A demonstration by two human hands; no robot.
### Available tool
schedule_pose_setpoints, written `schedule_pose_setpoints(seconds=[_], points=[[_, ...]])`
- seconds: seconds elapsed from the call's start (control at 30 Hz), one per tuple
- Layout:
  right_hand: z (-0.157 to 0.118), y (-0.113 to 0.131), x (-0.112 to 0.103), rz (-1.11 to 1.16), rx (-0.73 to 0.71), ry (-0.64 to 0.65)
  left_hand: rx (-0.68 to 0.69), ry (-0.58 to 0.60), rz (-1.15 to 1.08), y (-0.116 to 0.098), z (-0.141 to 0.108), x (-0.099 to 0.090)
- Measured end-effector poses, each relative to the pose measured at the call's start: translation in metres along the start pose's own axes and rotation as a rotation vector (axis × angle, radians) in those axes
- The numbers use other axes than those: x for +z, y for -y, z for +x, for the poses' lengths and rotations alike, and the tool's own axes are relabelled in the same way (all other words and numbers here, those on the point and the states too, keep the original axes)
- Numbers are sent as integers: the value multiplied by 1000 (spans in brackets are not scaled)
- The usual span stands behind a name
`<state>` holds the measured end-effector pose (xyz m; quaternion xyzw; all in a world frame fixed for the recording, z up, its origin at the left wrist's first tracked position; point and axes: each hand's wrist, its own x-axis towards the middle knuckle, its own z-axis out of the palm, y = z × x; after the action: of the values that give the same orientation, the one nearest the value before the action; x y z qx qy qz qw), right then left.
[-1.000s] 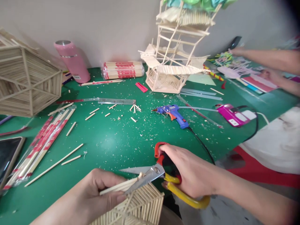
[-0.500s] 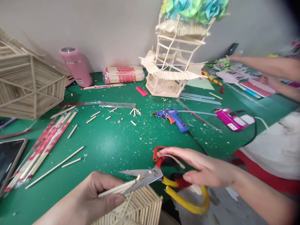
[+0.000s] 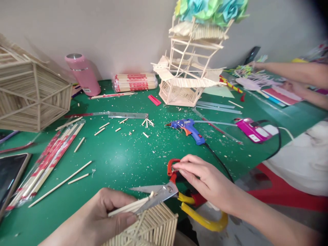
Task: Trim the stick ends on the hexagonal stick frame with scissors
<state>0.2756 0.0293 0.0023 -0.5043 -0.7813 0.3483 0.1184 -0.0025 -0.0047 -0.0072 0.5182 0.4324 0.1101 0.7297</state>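
My left hand [image 3: 102,213] pinches several thin wooden sticks [image 3: 128,207] between thumb and fingers. A pair of scissors [image 3: 164,194] with red and yellow handles lies with its blades apart around the stick ends, the lower blade close to my thumb. My right hand [image 3: 207,181] is closed at the red handle, fingertips together on its loop; its palm side is hidden. Beneath the sticks is a small panel of wooden sticks [image 3: 156,225], its lower part out of frame. A blue glue gun [image 3: 189,130] lies on the green table [image 3: 123,153] beyond my hands.
A stick tower [image 3: 189,68] stands at the back beside a stick bundle [image 3: 135,82] and pink bottle [image 3: 83,75]. A larger stick structure [image 3: 36,95], wrapped sticks [image 3: 48,164] and phone [image 3: 12,174] are left. Another person's arm [image 3: 289,70] reaches in near a magenta power strip [image 3: 252,130].
My right hand's fingers have bent in from a stretched pose and closed at the red handle. The scissors and my left hand have hardly moved. The other person's hand has shifted slightly.
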Motion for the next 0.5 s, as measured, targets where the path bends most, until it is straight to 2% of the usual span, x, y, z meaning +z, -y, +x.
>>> schedule_pose_setpoints(seconds=[0.1, 0.2, 0.27, 0.37, 0.43, 0.5], points=[[3, 4, -1, 58, 89, -36, -39, 6, -8, 0, 0, 0], [4, 4, -9, 172, 136, 72, -69, -41, 13, 1, -2, 0], [3, 0, -14, 308, 152, 142, -93, -83, 32, 2, -3, 0], [2, -10, -16, 471, 169, 137, -99, -61, 31, 0, -4, 1], [4, -18, -14, 492, 166, 132, -106, -34, 19, 0, -3, 1], [6, -24, -11, 482, 158, 140, -125, -62, 32, 1, -2, 0]])
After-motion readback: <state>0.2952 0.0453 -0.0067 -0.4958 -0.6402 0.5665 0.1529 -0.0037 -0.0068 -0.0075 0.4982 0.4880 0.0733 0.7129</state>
